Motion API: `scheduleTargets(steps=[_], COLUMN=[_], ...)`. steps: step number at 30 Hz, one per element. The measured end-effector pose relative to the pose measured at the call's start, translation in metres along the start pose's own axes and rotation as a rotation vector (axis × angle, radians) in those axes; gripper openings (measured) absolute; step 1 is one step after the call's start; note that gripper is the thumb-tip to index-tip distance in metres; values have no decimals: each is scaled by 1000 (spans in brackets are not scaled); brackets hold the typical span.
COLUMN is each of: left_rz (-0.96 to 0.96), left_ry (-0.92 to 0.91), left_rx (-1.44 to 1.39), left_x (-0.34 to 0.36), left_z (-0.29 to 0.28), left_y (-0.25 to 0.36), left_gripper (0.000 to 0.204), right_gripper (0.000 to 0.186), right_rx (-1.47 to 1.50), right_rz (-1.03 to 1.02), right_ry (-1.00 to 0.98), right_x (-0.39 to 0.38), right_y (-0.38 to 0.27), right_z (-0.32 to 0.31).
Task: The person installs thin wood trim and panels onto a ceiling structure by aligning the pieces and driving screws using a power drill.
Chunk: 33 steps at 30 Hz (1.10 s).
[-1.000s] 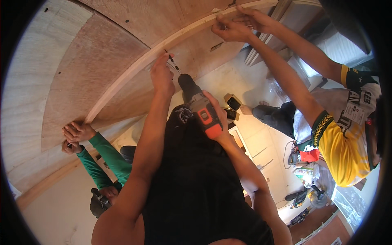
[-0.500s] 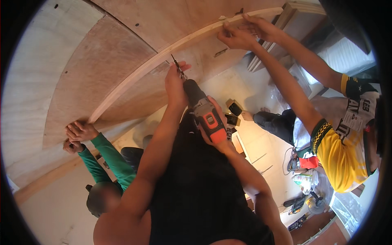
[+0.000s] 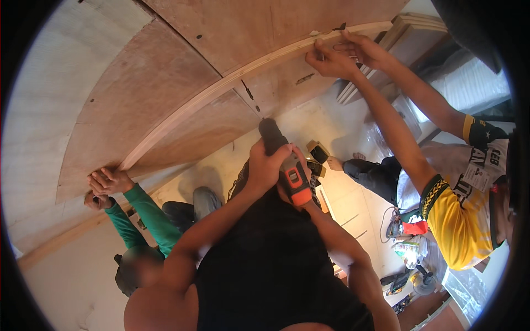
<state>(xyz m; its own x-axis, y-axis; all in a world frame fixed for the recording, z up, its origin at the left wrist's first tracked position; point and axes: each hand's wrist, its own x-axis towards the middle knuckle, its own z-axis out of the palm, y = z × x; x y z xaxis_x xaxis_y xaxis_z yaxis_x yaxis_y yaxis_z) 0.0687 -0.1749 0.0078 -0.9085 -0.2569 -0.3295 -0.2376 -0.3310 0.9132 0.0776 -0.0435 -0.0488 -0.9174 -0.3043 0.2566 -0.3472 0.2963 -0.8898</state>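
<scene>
Drill (image 3: 293, 176) | left hand (image 3: 265, 168) clamped round its left side | right hand (image 3: 300, 156) clamped round its right | bit (image 3: 248, 90) out past both, aimed toward wooden strip (image 3: 265, 62)

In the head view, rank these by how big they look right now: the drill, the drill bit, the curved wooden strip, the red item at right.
1. Curved wooden strip
2. Drill
Unranked: drill bit and red item. The bit looks longer, the red item broader.
</scene>
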Motion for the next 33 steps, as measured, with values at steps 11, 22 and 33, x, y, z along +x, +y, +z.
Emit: scheduleTargets(steps=[11,22,33], left_rz=[-58,-111,-42], left_ry=[-34,-36,473], left_rx=[42,45,-620], left_x=[0,1,60], left_z=[-8,-6,-148], left_y=[-1,8,39], left_gripper=[18,23,47], right_gripper=[78,72,89], right_rx=[52,288,80], right_rz=[-59,96,186], right_ry=[57,-60,-89], right_x=[-5,-5,-14], right_y=[8,9,7], right_z=[5,-7,-8])
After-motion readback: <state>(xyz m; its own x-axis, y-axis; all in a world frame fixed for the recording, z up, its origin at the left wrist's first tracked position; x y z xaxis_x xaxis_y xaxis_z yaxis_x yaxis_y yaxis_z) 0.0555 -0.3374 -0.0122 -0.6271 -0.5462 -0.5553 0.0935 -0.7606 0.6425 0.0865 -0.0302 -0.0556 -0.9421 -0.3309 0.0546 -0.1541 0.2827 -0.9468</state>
